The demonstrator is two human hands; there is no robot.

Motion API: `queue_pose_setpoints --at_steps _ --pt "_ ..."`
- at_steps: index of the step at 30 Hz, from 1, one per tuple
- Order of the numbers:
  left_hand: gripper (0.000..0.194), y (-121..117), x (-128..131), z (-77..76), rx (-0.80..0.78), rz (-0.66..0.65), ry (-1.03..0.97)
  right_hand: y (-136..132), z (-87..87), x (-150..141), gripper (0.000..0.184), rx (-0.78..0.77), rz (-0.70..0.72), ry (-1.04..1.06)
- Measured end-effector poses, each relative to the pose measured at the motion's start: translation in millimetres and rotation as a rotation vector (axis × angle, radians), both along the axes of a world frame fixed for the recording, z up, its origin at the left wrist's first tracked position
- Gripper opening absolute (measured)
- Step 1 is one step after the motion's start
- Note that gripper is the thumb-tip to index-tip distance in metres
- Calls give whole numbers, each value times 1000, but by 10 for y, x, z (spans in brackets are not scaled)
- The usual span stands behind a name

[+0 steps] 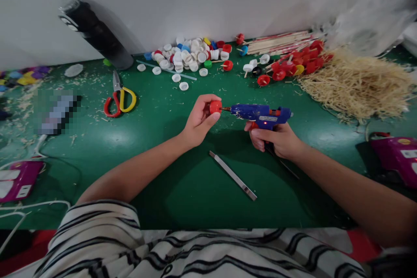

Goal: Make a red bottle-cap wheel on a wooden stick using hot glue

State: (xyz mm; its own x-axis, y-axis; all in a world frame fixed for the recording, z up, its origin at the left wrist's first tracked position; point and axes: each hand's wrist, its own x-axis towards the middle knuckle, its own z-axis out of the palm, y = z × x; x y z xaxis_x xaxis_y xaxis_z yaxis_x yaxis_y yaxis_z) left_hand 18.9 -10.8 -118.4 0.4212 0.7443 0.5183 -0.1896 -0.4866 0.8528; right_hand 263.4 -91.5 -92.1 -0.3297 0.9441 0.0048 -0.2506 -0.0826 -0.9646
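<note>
My left hand (199, 120) pinches a red bottle cap (215, 107) between thumb and fingers, over the middle of the green table. In my right hand (272, 138) is a blue hot glue gun (252, 112), gripped by its handle with fingers near the red trigger. Its nozzle points left and meets the right side of the cap; whether glue is coming out cannot be made out. A small red light glows on the gun's body. Below the hands lies a slim silver utility knife (233, 175) on the table.
Loose bottle caps (187, 57) are heaped against the wall. Red caps on sticks (293, 64), wooden sticks (276, 43) and a straw-like pile (358, 82) lie to the right. Scissors (120, 97), a black bottle (97, 32), a phone (58, 113) and cables are on the left.
</note>
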Motion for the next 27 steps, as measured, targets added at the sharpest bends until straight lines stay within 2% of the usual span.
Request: queue_pose_setpoints --at_steps 27 --pt "31 -2 -6 34 21 -11 -5 -3 -33 10 20 -4 -2 7"
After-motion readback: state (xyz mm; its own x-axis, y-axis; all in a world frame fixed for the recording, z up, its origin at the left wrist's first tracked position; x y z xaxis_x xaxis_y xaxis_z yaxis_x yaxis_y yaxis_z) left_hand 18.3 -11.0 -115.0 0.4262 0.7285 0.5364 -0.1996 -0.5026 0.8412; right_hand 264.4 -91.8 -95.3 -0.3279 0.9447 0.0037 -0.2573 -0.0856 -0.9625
